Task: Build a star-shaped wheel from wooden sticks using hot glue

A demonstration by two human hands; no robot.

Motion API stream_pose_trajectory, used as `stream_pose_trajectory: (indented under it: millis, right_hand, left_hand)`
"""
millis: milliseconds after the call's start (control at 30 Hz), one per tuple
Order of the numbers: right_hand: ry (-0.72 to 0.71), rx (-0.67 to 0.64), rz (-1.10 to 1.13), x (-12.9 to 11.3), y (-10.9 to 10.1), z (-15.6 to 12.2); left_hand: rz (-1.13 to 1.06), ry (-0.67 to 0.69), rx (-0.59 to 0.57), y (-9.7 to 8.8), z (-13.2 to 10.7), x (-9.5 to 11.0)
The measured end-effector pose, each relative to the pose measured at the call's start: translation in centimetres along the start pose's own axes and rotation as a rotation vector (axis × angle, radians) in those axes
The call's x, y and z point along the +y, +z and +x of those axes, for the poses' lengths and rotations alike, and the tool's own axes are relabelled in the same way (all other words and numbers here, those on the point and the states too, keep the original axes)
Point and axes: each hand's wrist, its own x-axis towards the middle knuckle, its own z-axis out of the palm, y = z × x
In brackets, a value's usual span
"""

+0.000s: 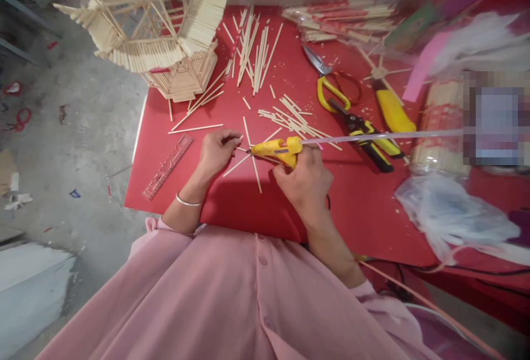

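Glue gun at the hub of a stick star, plastic-wrapped sticks close by

On the red table (364,211), right in front of the person in pink, a star of thin sticks (256,174) lies flat. The left hand (217,151) pinches a pale stick (242,149) at the star's near-left side, thumb against fingers. The right hand (306,178) is wrapped around the yellow glue gun (273,148), whose nozzle sits over the star's middle — so the joint there is covered. A long clear glue rod (393,136) runs out of its back towards the right.

Plastic holds much of the rest. At the far edge, clear packets (343,22) with red print are filled with sticks. Over on the right, a plastic-wrapped bundle (439,120) shows more sticks through its red markings. The crumpled clear bag (455,216) near the right-hand edge is too creased for me to read its contents, and the white plastic (488,40) above is a blur. A pixelated patch (497,120) hides whatever lies beside the bundle.

The big stick model (144,56) at the upper left is cut off at the top. Loose sticks (296,120) lie beyond the gun; the cutters (356,123) rest under the rod — it crosses them from where I stand — and I cannot tell whether they touch.
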Motion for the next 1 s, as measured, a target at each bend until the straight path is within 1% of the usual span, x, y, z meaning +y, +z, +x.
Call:
stream_pose_trajectory:
  millis: [100,300,433,667,733,900,1000]
  right_hand:
    - [0.0,0.015,-0.014,0.2,-0.2,-0.2]
    - [0.029,0.095,-0.017,0.6,0.0,-0.1]
    - [0.023,0.105,-0.039,0.7,0.2,0.2]
    - [-0.007,0.143,-0.074,0.5,0.3,0.1]
    - [-0.008,0.137,-0.083,0.4,0.2,0.1]
    - [0.027,0.06,-0.09,0.4,0.1,0.0]
    - [0.049,0.061,-0.098,0.5,0.2,0.0]
  left_hand:
    - [0.004,-0.002,0.001,0.1,0.0,0.0]
    - [0.034,0.008,-0.024,0.3,0.0,-0.4]
    - [0.153,0.095,0.011,0.2,-0.2,-0.1]
    - [0.345,0.159,-0.013,0.5,-0.8,0.7]
    - [0.397,0.191,-0.023,0.6,-0.9,0.6]
    - [0.502,0.277,-0.044,0.7,-0.8,0.0]
    - [0.558,0.322,-0.055,0.6,-0.8,-0.3]
